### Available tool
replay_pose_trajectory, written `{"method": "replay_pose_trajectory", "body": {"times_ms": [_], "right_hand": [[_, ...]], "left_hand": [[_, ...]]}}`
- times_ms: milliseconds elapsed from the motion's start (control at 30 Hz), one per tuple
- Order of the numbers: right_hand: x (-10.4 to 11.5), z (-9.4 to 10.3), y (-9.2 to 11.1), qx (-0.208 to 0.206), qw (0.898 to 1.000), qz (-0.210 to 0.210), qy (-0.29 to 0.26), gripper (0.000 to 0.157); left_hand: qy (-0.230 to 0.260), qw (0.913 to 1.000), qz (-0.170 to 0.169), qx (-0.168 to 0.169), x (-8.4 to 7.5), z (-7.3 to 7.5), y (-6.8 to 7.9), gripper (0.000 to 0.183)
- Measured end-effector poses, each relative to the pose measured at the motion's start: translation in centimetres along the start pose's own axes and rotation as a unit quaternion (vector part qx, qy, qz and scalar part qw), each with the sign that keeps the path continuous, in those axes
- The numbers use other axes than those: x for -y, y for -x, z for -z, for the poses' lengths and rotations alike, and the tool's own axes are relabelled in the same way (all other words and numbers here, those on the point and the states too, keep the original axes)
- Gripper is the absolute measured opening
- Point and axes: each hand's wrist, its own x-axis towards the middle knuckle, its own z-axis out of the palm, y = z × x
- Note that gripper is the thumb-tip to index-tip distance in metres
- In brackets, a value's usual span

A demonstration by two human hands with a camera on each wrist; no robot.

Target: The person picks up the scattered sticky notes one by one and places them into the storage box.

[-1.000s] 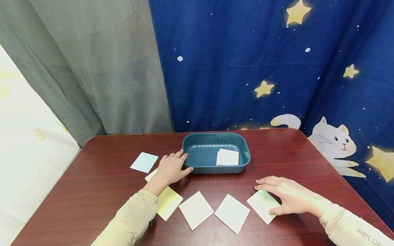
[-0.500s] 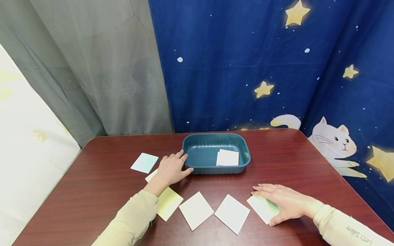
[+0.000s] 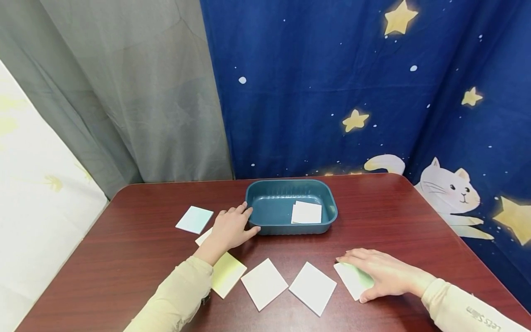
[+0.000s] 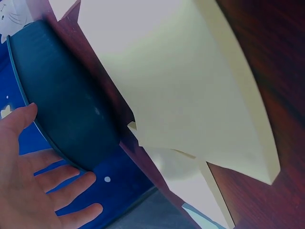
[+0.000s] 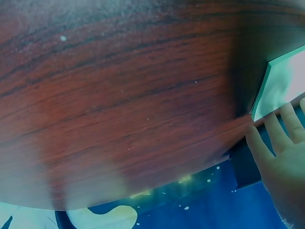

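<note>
1. At the far left of the table (image 3: 137,240), a pale blue pad (image 3: 195,220) lies flat, well apart from your right hand (image 3: 383,275); expect a light paper block, best taken by two opposite edges.
2. Just beside it, a pale pad (image 3: 205,236) shows only partly past your left hand (image 3: 230,228).
3. Next comes the yellow pad (image 3: 229,273); its thick side, plain in the left wrist view, should give your fingertips something to catch.
4. Your left hand, fingers spread and relaxed, touches the left end of the dark teal bin (image 3: 274,229) without clasping it. The bin looks smooth and rigid, probably light enough to slide, so steady it by the rim.
5. Nearer you, the cream pad (image 3: 264,284) lies with a corner pointing your way.
6. Toward the right inside the bin, white squares (image 3: 307,213) overlap.
7. Corner to corner with the cream pad is a white pad (image 3: 313,289).
8. Rightmost, your right hand pinches the pale green pad (image 3: 352,280) between thumb and fingers, near the tabletop; you cannot tell whether an edge is lifted. It should be light and fairly stiff, but loose sheets may bend or shear, so hold its full thickness by opposite sides.
</note>
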Motion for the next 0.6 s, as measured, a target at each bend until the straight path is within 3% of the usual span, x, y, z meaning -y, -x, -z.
{"method": "replay_pose_trajectory", "body": {"times_ms": [233,600], "right_hand": [[0.14,-0.24,0.15,-0.015,1.0,-0.012,-0.004,0.078],[0.32,-0.24,0.13,-0.044,0.998,0.011,0.053,0.078]], "left_hand": [[-0.002,1.0,-0.001,-0.004,0.0,0.0,0.07,0.064],[0.003,1.0,0.002,0.008,-0.08,0.16,0.15,0.064]]}}
